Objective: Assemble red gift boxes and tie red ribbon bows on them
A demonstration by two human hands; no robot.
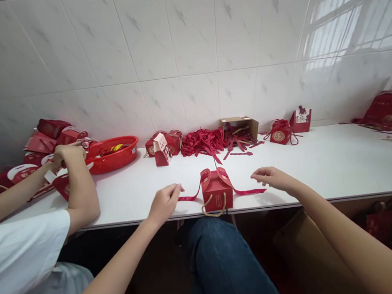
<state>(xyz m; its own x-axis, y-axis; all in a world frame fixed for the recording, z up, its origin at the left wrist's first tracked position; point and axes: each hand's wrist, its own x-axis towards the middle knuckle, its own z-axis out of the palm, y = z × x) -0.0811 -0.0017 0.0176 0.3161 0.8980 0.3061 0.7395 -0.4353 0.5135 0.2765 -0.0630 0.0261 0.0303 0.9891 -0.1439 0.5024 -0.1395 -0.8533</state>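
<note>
Right now, red box (pixel 218 197): it stands upright on the white table (pixel 326 170), close to the near edge and between the two hands; neither hand touches it. Its curved flaps (pixel 225 179) rise at the top, and a rope handle (pixel 215 214) hangs at the front.

Ribbon tails (pixel 248 191): one runs out on each side of the box from its upper part, both ends lying low (no bow shows).

Left hand (pixel 165 202): beside the left tail's end, thumb and fingers drawn near each other; whether they pinch the ribbon I cannot tell.

Right hand (pixel 273 177): above and just beyond the right tail's end, fingers loosely stretched, thumb apart from them, nothing held.

Ribbon step: I judge it to be handling of the ribbon around the box, with the tails laid out and not yet fastened. The next move seems to call for a light pinch on each end and an even pull, lest the box tip or slide.

Box versus grip: it sits inward of both hands, nearly midway; only the tails reach out toward the fingers.

Behind the box: a heap of loose ribbons (pixel 202 141), next to an open carton (pixel 252 125) on its side.
</note>
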